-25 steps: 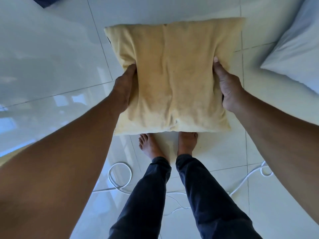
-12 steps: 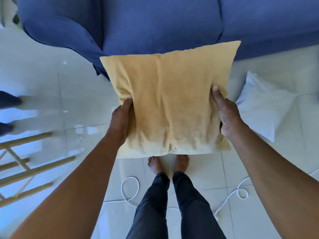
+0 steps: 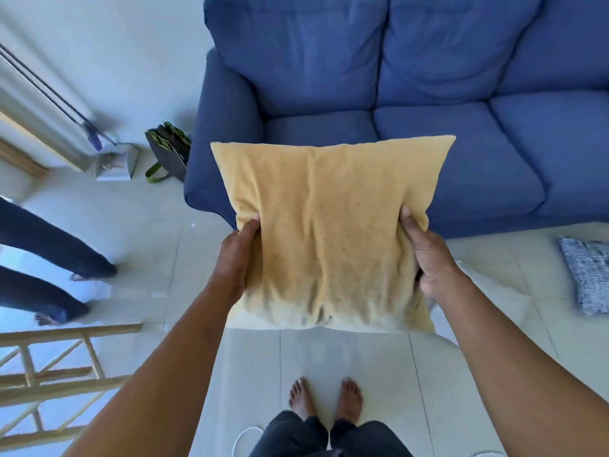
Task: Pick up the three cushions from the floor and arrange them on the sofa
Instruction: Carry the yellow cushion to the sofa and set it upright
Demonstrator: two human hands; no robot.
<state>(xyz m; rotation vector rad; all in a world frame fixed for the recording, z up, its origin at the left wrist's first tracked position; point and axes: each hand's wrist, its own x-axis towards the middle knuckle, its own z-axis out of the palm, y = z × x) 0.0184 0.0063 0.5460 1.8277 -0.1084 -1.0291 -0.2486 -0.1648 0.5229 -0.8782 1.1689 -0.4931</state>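
I hold a yellow cushion (image 3: 329, 232) in the air in front of the blue sofa (image 3: 428, 94). My left hand (image 3: 235, 258) grips its left edge and my right hand (image 3: 428, 255) grips its right edge. The cushion covers the front of the sofa's left seat. A white cushion (image 3: 484, 291) lies on the floor behind my right forearm, mostly hidden. A grey patterned cushion (image 3: 590, 275) lies on the floor at the far right, near the sofa's front.
Another person's legs (image 3: 49, 255) stand at the left. A wooden rack (image 3: 49, 374) fills the lower left. A dark bag (image 3: 169, 150) leans beside the sofa arm. A white cable (image 3: 242, 438) lies by my bare feet (image 3: 326, 397) on the tiled floor.
The view has tilted up and the cushion has risen, so the sofa's seats and backrest now show. Both hands keep their grip. The grey patterned cushion has come into view.
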